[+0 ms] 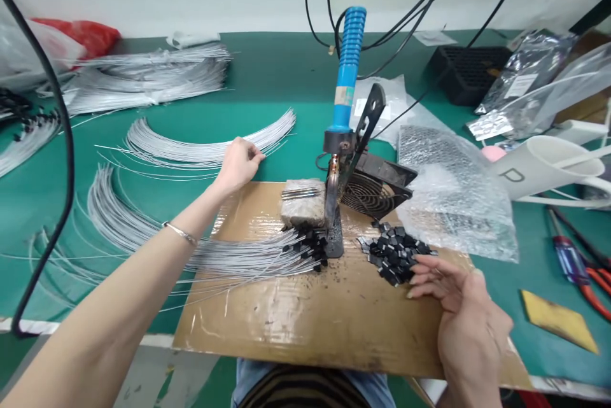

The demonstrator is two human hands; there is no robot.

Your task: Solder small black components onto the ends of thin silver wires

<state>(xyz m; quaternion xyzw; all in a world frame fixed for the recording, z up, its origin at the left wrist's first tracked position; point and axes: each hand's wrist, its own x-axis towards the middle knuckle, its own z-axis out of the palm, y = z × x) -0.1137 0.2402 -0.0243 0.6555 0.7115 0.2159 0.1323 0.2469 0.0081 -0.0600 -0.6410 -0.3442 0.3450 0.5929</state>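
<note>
My left hand [242, 163] is closed in a pinch at the near edge of a curved bundle of white wires [191, 148]. What lies between its fingertips is too small to tell. My right hand [458, 306] has its fingers apart, their tips beside a pile of small black pieces [396, 252]. A second wire bundle [243, 256] ends in black tips [310, 246] on the cardboard [305, 325]. An upright blue-handled soldering iron [349, 58] stands in a metal holder behind those tips.
A black fan [375, 188] stands beside the iron, and a grey block [302, 203] left of it. Bubble wrap [453, 191], a white cup [548, 166], a screwdriver [570, 258] and a yellow sponge [558, 320] lie right. A black cable [67, 140] hangs left.
</note>
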